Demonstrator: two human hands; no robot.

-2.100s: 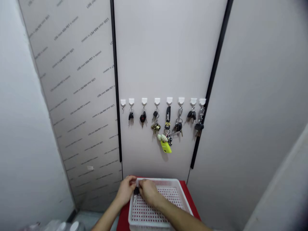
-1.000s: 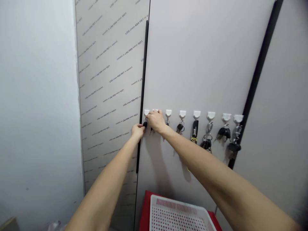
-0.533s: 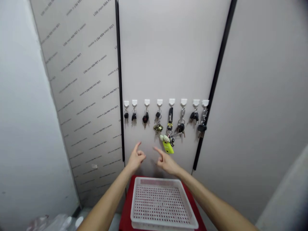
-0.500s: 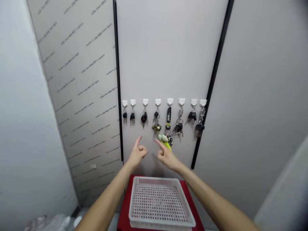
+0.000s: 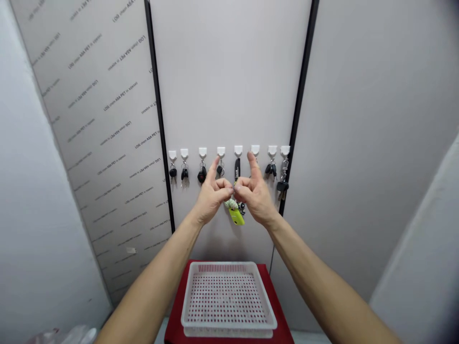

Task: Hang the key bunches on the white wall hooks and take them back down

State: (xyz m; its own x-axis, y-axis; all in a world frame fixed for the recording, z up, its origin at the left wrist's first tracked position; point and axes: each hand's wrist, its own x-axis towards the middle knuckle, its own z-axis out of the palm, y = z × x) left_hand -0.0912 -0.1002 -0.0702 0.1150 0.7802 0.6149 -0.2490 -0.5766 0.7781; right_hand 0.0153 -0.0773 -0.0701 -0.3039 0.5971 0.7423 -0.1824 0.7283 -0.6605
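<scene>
Up from below the keys (image 5: 184, 175), compared with half a second ago, come my left hand (image 5: 211, 198) and right hand (image 5: 260, 198), now raised in front of the row. Each forefinger points up, spread away from the thumb, with the other fingers curled; I see nothing held in either. My thumbs are close together, though I cannot tell whether they touch.

The keys hang in bunches from white hooks (image 5: 202, 152) on a pale panel (image 5: 229, 86). I judge each bunch light, its metal stiff and smooth, apt to swing; the dark heads look the best place to pinch. The black strap (image 5: 237, 167) is probably soft and bendable, and the lime-green tag (image 5: 236, 217) below it light and rather slick, better gripped across its flat faces.

My own hands stand in the way, hiding the bunch behind the right and part of one behind the left. Below, a white basket (image 5: 229, 329) sits on a red stand (image 5: 283, 333); blurred clear plastic (image 5: 77, 334) lies at lower left.
</scene>
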